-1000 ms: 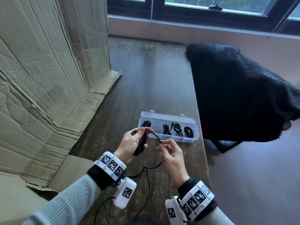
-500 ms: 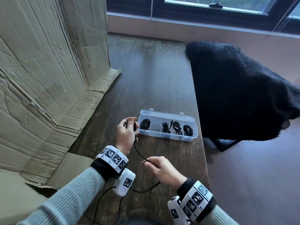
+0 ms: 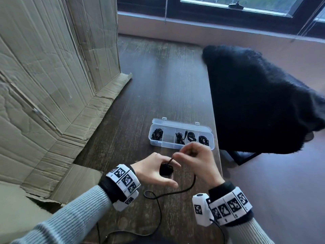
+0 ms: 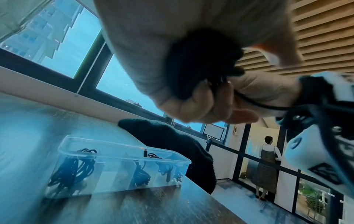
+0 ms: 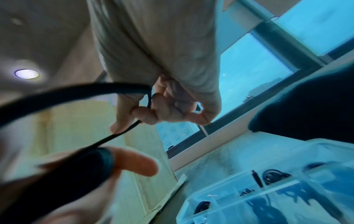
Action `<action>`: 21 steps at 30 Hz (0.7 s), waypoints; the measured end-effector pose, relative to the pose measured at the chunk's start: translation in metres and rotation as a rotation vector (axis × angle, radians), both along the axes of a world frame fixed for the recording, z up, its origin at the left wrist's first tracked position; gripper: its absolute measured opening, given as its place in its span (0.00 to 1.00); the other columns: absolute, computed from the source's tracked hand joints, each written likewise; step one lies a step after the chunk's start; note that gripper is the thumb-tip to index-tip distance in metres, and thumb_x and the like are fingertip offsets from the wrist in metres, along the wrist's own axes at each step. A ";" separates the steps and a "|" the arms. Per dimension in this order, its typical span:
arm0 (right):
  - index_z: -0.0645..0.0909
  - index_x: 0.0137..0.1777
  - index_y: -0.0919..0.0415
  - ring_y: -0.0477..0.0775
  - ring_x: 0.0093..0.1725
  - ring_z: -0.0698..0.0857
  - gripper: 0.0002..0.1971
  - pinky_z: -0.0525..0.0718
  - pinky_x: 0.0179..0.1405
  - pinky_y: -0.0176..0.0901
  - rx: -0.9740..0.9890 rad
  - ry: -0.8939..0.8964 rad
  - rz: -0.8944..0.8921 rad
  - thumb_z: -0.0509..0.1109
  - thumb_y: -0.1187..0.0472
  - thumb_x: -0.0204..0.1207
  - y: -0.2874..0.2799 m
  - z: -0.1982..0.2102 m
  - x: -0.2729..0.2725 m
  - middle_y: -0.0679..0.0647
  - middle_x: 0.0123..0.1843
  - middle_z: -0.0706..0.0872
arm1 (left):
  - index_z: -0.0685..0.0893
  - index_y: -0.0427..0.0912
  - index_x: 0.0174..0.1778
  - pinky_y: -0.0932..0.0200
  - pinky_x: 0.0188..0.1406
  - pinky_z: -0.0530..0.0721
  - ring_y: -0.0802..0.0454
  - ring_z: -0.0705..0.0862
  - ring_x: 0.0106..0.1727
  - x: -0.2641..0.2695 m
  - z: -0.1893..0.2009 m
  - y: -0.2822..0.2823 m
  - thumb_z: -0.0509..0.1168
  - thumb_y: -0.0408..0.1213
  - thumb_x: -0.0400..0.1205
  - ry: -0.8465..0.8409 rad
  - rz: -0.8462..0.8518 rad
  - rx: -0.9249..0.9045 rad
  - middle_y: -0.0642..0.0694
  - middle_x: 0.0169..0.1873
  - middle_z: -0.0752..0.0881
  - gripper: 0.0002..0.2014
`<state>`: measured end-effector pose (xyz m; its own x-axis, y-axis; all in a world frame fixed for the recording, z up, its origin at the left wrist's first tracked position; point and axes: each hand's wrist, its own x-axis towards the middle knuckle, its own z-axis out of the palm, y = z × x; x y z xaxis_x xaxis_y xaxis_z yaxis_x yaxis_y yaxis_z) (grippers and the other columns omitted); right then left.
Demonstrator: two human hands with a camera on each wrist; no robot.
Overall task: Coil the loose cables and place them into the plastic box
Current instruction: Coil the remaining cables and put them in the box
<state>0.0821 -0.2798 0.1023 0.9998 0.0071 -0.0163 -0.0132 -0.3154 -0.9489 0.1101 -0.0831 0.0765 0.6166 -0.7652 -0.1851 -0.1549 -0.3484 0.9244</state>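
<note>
- Surface: dark wood-grain table [image 3: 158, 81], set against a wall under a dark-framed window [image 3: 228, 13]; bead chain [image 3: 165, 11] hangs at the glass.
- Creased cardboard sheets [image 3: 52, 67] stand along the left edge of the table, with flaps lying flat on the top.
- Left wrist view: slatted wood ceiling [image 4: 325, 30] overhead; a person [image 4: 267, 165] stands far off by a glass partition.
- Plastic box [image 3: 181, 125] sits on the table beyond both hands, near the right edge, lid open. Four black coiled cables [image 3: 190, 137] lie in its compartments; one compartment between the leftmost coil and the next holds nothing visible.
- Left hand [image 3: 154, 170] grips a small wound bundle of the black cable [image 3: 166, 169], fingers curled round it.
- Right hand [image 3: 197, 161] just beside it, pinching the cable strand [image 5: 132, 126] that runs up from the bundle.
- The loose tail [image 3: 175, 191] loops down across the table toward the body; its end is cut off at the bottom edge of the head view.
- Hard to make out: wrist views are blurred and blue-tinted; turns in the bundle cannot be counted.
- Black fuzzy cloth [image 3: 263, 103] is draped over a chair at the table's right edge, hiding most of the chair; only a dark frame piece [image 3: 242, 158] shows below.
- Both wrists carry bands with black-and-white markers [image 3: 124, 178].
</note>
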 end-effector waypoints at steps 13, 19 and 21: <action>0.88 0.55 0.57 0.44 0.22 0.69 0.09 0.66 0.20 0.34 0.288 0.139 -0.081 0.67 0.60 0.80 0.011 -0.029 -0.011 0.41 0.25 0.79 | 0.80 0.28 0.60 0.64 0.19 0.71 0.52 0.78 0.28 0.021 0.015 0.005 0.62 0.38 0.82 0.609 0.599 -0.677 0.39 0.44 0.88 0.17; 0.84 0.58 0.63 0.44 0.24 0.75 0.12 0.80 0.30 0.40 0.296 0.300 0.023 0.59 0.63 0.86 0.035 -0.033 -0.024 0.44 0.24 0.72 | 0.83 0.31 0.51 0.64 0.25 0.81 0.55 0.84 0.34 0.032 0.015 0.000 0.59 0.42 0.85 0.674 0.871 -0.735 0.43 0.39 0.88 0.15; 0.83 0.61 0.59 0.45 0.19 0.68 0.12 0.74 0.20 0.39 0.360 0.355 0.073 0.59 0.60 0.87 0.040 -0.031 -0.026 0.43 0.22 0.66 | 0.83 0.33 0.52 0.64 0.29 0.83 0.56 0.84 0.35 0.033 0.013 -0.001 0.59 0.44 0.85 0.695 0.897 -0.732 0.43 0.39 0.87 0.17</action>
<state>0.0562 -0.2394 0.0711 0.9299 0.1443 -0.3383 -0.3443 0.0181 -0.9387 0.1434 -0.0844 0.0897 0.8982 -0.2075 -0.3875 0.4368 0.5209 0.7334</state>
